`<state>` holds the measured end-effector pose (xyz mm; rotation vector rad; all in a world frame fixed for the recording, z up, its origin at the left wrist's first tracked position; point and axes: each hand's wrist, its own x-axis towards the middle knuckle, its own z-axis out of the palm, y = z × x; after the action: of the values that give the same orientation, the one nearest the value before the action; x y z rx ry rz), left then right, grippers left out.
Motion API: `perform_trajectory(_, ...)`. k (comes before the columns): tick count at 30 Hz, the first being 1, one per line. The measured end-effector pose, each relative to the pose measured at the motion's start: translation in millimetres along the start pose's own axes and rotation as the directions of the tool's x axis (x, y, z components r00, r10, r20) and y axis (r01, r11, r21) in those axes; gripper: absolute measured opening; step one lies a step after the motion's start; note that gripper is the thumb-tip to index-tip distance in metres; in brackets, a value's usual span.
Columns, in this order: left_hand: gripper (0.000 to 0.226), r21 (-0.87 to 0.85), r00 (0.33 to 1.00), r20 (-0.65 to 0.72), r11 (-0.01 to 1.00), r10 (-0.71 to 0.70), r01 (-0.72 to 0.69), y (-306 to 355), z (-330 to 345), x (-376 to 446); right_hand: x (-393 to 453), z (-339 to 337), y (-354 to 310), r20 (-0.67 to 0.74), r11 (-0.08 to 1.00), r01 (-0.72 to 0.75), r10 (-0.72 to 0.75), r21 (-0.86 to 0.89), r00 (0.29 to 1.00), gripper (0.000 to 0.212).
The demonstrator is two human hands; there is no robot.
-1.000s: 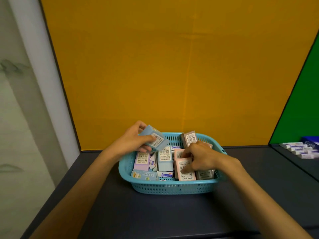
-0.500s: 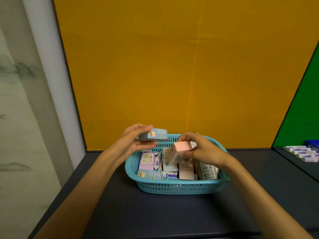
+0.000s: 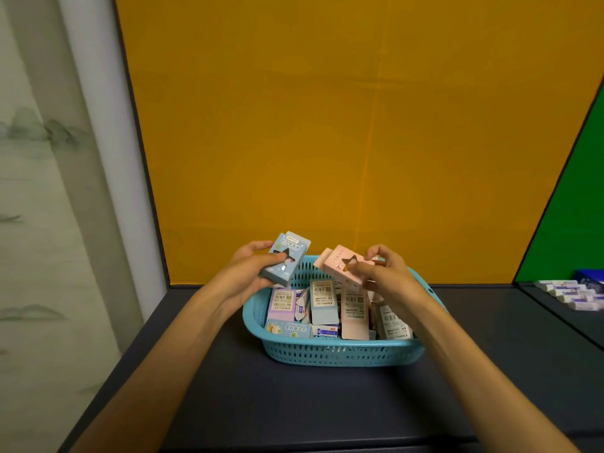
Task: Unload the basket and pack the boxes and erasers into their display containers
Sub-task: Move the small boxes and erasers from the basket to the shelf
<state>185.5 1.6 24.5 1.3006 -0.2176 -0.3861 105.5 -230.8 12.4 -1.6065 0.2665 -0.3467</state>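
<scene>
A turquoise slotted basket (image 3: 330, 353) stands on the dark table, filled with several small pastel boxes in blue, pink and purple (image 3: 322, 305). My left hand (image 3: 243, 276) grips a light blue box (image 3: 287, 256) with a star cut-out, lifted above the basket's left rim. My right hand (image 3: 384, 276) holds a pink box (image 3: 340, 261) with the same star cut-out over the basket's middle. Both boxes are tilted with their fronts toward me.
A row of white and purple erasers (image 3: 570, 292) lies at the far right beside a dark blue container (image 3: 590, 277). An orange wall panel (image 3: 327, 125) rises right behind the basket, a green panel (image 3: 578, 207) to the right. The dark table (image 3: 294, 403) stretches in front.
Both hands have lifted their boxes out of the basket and turned them so the star fronts face up. The right hand picked the pink box from among the others.
</scene>
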Motion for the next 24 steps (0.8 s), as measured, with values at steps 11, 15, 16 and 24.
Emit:
perform_trajectory(11,0.039,0.105,0.981,0.186,0.992,0.053,-0.073,-4,4,-20,-21,4,-12,-0.008,0.981,-0.108,0.110,0.159,0.994,0.027)
perform_trajectory(15,0.044,0.167,0.978,0.191,0.978,0.090,-0.122,-5,9,-26,-37,2,-14,-0.023,0.994,-0.040,0.042,0.105,0.999,0.025)
perform_trajectory(16,0.042,0.178,0.975,0.201,0.975,0.094,-0.131,-6,12,-28,-41,0,-13,-0.033,0.996,-0.027,0.030,0.089,0.999,0.028)
perform_trajectory(24,0.032,0.211,0.944,0.312,0.961,0.107,-0.179,-21,58,-31,-79,-43,-8,-0.183,0.998,0.046,-0.035,0.054,0.982,0.022)
